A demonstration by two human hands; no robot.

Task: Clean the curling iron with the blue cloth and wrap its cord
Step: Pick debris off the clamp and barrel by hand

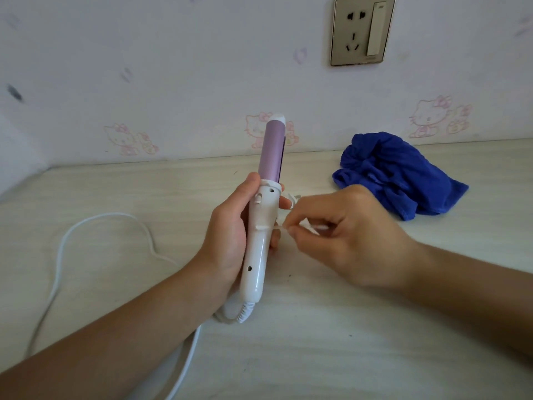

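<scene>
My left hand [227, 226] grips the white handle of the curling iron [264, 223], which stands nearly upright with its purple barrel pointing up. Its white cord [62, 249] leaves the handle's lower end, passes under my left forearm and loops across the table on the left. My right hand [343, 235] is beside the handle, its fingertips pinched on a small white piece that looks like the plug end of the cord; my fingers partly hide it. The crumpled blue cloth [398, 174] lies on the table behind my right hand, untouched.
The pale wood-grain table [331, 342] runs up to a wall with cartoon-cat wallpaper. A wall socket with a switch [362, 30] sits high on the wall at the upper right.
</scene>
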